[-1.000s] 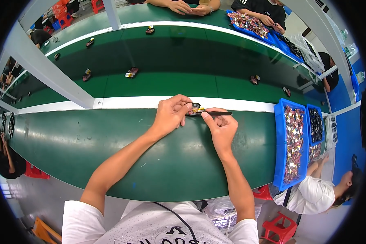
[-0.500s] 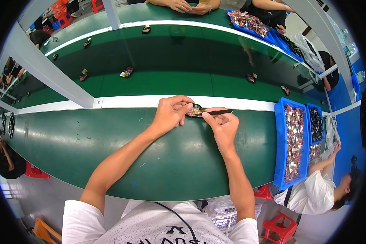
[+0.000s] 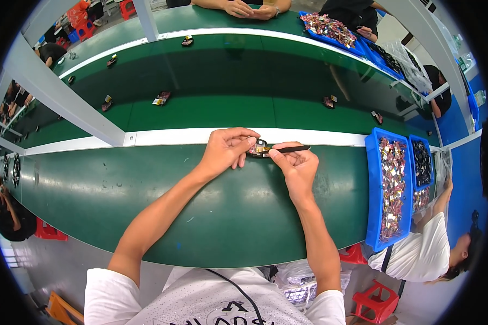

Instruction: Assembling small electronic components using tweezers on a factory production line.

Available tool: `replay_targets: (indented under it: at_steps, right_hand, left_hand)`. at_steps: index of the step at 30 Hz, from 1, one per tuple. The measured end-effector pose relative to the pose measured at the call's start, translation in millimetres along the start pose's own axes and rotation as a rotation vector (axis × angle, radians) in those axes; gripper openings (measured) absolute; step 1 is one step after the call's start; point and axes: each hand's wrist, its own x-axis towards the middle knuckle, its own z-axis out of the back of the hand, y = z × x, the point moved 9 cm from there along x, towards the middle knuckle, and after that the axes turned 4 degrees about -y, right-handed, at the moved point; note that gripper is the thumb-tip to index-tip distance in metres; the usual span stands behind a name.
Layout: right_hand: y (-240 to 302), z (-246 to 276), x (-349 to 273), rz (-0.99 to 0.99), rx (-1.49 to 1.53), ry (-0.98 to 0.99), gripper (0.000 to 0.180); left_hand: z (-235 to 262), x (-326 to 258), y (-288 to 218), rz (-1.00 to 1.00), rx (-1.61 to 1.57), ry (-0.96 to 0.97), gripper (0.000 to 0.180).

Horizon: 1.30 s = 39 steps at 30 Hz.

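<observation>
My left hand (image 3: 229,150) is closed, thumb and fingers pinching a small black plastic casing (image 3: 261,145) with an open inside. Yellowish and reddish electronic parts show in it. My right hand (image 3: 298,169) grips slim black tweezers (image 3: 291,148) between thumb and fingers, their tip end at the casing's right side. Both hands are close together over the far edge of the green table (image 3: 228,206), beside the white rail (image 3: 309,136). Fingers partly cover the casing, so I cannot tell exactly what the tip touches.
Beyond the rail runs a green conveyor belt (image 3: 217,116) with several small assemblies (image 3: 161,98). A blue tray (image 3: 372,189) of small parts stands at the right, a smaller tray of black pieces (image 3: 422,162) beside it. A white post (image 3: 70,100) rises at left. Co-workers sit around.
The assemblies on the conveyor belt have shifted a little to the left. My hands hold nearly the same place, with the casing and the tweezers still in them.
</observation>
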Motion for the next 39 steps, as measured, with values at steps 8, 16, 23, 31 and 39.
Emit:
replay_targets:
  at_steps: [8,16,23,31,39]
  right_hand:
    - [29.1,-5.4,-14.2,0.363,-0.259,-0.068,0.006]
    - [33.5,-9.6,-20.6,0.49,-0.322,-0.073,0.006]
    - [37.3,-14.9,-22.4,0.529,-0.313,-0.064,0.009]
    - [31.6,-13.5,-20.7,0.499,-0.311,-0.048,0.008]
    - [30.4,-14.9,-19.1,0.473,-0.322,-0.049,0.006]
  left_hand:
    - [-3.2,0.5,-0.5,0.03,-0.07,0.063,0.028]
    - [-4.9,1.9,-1.3,0.021,-0.102,0.068,0.029]
    - [-1.4,2.5,1.3,0.012,-0.089,0.058,0.028]
    - [-1.7,2.0,-0.2,0.015,-0.107,0.047,0.025]
    - [-0.3,3.0,0.9,0.007,-0.115,0.058,0.024]
